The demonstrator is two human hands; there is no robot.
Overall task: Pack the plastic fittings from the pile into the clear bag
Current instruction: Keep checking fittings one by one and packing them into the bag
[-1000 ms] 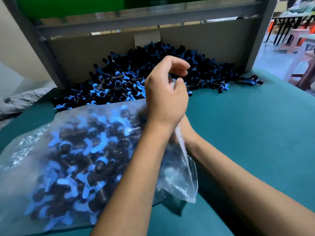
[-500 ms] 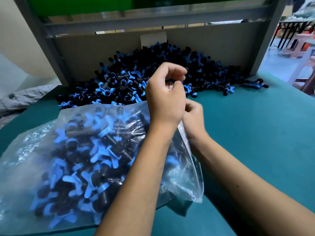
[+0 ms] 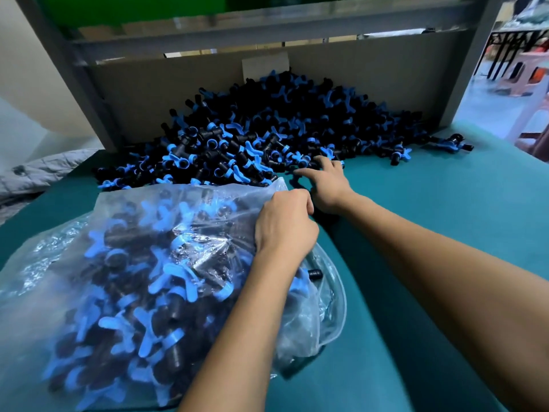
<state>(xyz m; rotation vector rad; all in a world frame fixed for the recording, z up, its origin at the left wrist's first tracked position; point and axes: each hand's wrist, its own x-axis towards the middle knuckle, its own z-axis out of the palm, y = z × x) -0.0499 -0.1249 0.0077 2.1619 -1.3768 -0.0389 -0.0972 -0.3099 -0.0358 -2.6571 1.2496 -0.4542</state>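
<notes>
A large pile of black and blue plastic fittings [image 3: 267,129] lies at the back of the green table [image 3: 430,221], against a cardboard wall. The clear bag [image 3: 142,263], stuffed with the same fittings, lies at the front left with its mouth toward the pile. My left hand [image 3: 285,224] grips the bag's rim at its upper right corner, fingers curled over the plastic. My right hand [image 3: 326,182] reaches past it to the pile's near edge, fingers spread and touching loose fittings there.
A grey metal frame [image 3: 89,93] and cardboard backing [image 3: 371,75] close off the rear. A few stray fittings [image 3: 451,142] lie at the pile's right end. A grey quilted cloth [image 3: 38,173] hangs off the left. Stools and table legs stand beyond the right side.
My left hand has dropped from a raised position, bringing the bag rim down to the table. My right hand has left the bag mouth and moved forward to the pile.
</notes>
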